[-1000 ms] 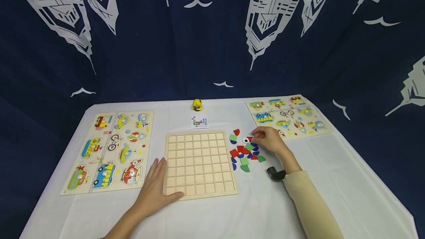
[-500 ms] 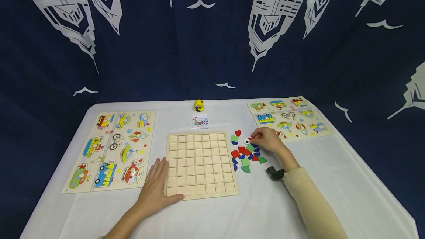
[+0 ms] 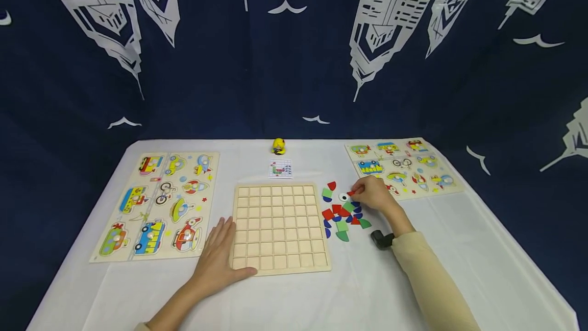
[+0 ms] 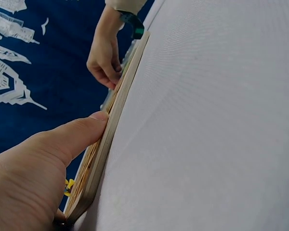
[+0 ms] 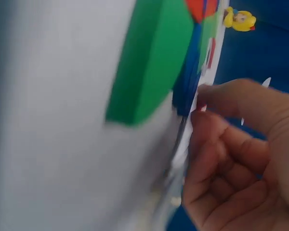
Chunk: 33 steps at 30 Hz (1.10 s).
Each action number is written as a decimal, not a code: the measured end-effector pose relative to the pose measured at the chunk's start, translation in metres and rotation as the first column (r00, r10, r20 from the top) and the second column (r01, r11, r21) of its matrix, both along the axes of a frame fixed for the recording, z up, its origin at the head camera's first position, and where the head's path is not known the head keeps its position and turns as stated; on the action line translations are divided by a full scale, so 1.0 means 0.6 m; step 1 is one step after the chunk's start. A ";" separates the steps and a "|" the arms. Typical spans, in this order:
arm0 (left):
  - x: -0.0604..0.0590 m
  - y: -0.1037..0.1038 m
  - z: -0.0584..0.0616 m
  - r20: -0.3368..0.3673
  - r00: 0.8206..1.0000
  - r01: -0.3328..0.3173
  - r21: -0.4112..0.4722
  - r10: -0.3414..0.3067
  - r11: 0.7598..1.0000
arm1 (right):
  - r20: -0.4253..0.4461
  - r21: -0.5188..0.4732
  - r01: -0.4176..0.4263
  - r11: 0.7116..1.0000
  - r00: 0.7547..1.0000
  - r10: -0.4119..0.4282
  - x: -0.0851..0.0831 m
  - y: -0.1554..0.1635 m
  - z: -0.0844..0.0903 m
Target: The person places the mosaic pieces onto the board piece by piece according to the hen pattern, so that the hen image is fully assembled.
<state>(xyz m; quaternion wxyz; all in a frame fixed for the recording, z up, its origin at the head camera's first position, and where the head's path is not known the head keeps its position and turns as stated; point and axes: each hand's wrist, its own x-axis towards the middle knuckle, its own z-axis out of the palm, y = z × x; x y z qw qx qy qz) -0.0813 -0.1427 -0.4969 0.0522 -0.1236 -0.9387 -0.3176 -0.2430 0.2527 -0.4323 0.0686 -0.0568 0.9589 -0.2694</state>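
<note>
my left hand (image 3: pixel 216 259) lies flat-fingered along the left edge of the board (image 3: pixel 281 229), fingers straight and thumb reaching over the near edge. between that edge and the left puzzle (image 3: pixel 161 203) runs a strip of white cloth, narrower near my fingers. on the other side, only a thin strip parts the board from the loose pieces (image 3: pixel 342 226). my right hand (image 3: pixel 373 194) is over their far right part, thumb and fingertips pinching a red piece (image 3: pixel 351 193); its shape is mostly hidden by my fingers. the right puzzle (image 3: pixel 427 180) is just behind that hand, so there's little room on that side. white cloth stretches wide to the right of my sleeve (image 3: pixel 427 275), out to the edge of the bench (image 3: pixel 505 269).

the board sits in the middle of the bench, pale wood, ruled into rows of square cells within a raised rim. the pieces are red, green and blue, some square, some curved, bunched close; a white disc (image 3: pixel 343 197) with a dark dot is just beside the red one i hold. beyond the board are a small printed card (image 3: pixel 280 168) and a yellow toy (image 3: pixel 278 146) near the far edge.
</note>
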 end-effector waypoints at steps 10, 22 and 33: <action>0.001 -0.003 0.002 -0.001 1.000 -0.006 -0.007 0.006 1.000 | -0.170 -0.109 -0.272 0.956 0.953 0.252 0.027 -0.163 0.074; -0.001 -0.003 0.003 0.007 1.000 0.007 -0.010 -0.007 1.000 | -0.071 -0.177 -0.460 0.870 0.888 0.455 0.050 -0.385 0.040; -0.002 -0.003 0.003 0.016 1.000 0.008 -0.019 -0.008 1.000 | -0.006 -0.101 -0.451 0.887 0.892 0.453 0.054 -0.417 0.007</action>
